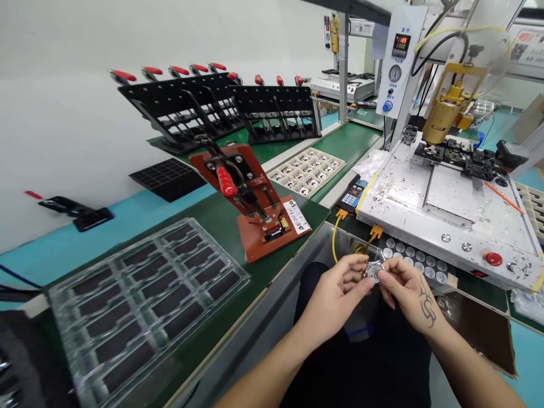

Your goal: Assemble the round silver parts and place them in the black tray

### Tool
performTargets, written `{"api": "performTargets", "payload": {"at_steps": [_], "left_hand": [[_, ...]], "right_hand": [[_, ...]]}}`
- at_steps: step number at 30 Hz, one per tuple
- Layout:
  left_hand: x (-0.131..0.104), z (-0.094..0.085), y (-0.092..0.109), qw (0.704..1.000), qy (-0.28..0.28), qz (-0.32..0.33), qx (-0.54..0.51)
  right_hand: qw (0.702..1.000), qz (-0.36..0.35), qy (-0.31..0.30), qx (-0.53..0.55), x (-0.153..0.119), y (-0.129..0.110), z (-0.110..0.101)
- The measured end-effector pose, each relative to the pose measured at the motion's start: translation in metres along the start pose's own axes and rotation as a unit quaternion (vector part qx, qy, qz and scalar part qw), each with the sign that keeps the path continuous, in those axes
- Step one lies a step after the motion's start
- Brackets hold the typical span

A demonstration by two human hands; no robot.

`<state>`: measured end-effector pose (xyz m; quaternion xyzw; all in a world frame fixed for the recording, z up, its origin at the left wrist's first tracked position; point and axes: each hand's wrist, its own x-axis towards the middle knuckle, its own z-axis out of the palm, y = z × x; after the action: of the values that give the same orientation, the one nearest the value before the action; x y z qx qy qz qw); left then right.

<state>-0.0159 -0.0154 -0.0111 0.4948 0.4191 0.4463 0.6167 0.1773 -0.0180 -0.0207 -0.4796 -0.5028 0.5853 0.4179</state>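
Between my two hands is a small round metal part [374, 271], silvery with some marking on its face. My left hand [342, 289] pinches its left side between thumb and fingers. My right hand [403, 286] grips its right side, thumb on the face. Both are held above my lap, in front of the white machine [408, 209]. Just behind them lies a dark sheet with rows of round silvery stickers [419, 262]. The exact kind of the metal part is too small to make out.
A red clamp fixture [255, 198] stands on the green bench, beside a clear plastic tray [148, 300]. Behind are a beige tray of metal parts [308, 170] and black clamp fixtures [276, 110]. A brass press head [444, 116] overhangs the machine; a yellow cable [335, 241] hangs near my hands.
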Motion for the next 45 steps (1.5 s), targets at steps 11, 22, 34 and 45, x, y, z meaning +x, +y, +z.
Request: {"api": "performTargets", "payload": {"at_steps": [11, 22, 34, 45], "left_hand": [[-0.012, 0.003, 0.010, 1.000, 0.005, 0.007, 0.023], [-0.012, -0.008, 0.012, 0.997, 0.009, 0.028, 0.078], [0.037, -0.141, 0.141, 0.705, 0.121, 0.456, 0.529], [0.066, -0.195, 0.225, 0.802, 0.343, 0.323, 0.367]], "right_hand": [[1.000, -0.018, 0.015, -0.013, -0.005, -0.007, 0.014], [0.899, -0.279, -0.116, -0.316, 0.014, -0.018, -0.005], [0.857, -0.395, -0.046, -0.327, 0.062, -0.054, 0.006], [0.882, -0.352, -0.112, -0.293, 0.140, -0.041, 0.058]]}}
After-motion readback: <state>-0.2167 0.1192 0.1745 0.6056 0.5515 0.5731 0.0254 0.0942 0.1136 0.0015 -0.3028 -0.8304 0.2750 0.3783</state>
